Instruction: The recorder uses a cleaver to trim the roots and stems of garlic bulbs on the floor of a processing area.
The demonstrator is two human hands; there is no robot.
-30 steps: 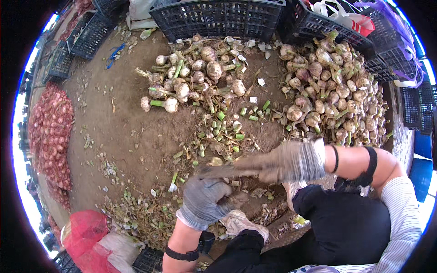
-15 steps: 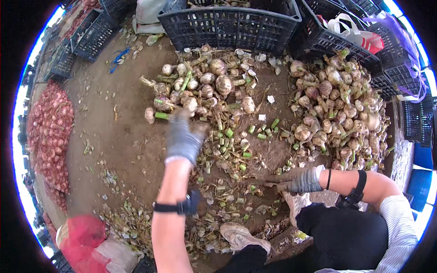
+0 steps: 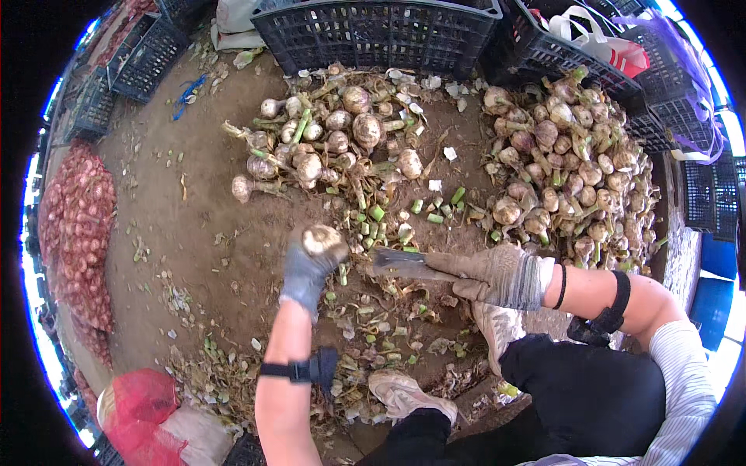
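My left hand [image 3: 303, 273], in a grey glove, holds a pale, dirt-streaked garlic bulb [image 3: 322, 239] over the dirty ground. To its right, my right hand [image 3: 497, 273], in a soiled brown-and-grey glove, grips a flat metal blade [image 3: 396, 260] pointing left, its tip near the bulb. Just beyond them lies a scatter of cut green stem pieces [image 3: 377, 213]. A loose heap of untrimmed garlic [image 3: 337, 120] lies ahead of my hands, and a larger heap [image 3: 575, 155] lies at the right.
Black plastic crates [image 3: 373, 35] line the back and sides, one holding a white-and-red bag [image 3: 614, 54]. Red mesh sacks of bulbs [image 3: 78, 233] lie at the left; a red mesh bag [image 3: 140, 408] is at the lower left. A blue strip [image 3: 186, 93] lies on the ground.
My left hand reached to the middle heap and has drawn back holding a bulb. My right hand has risen and moved slightly left with the blade.
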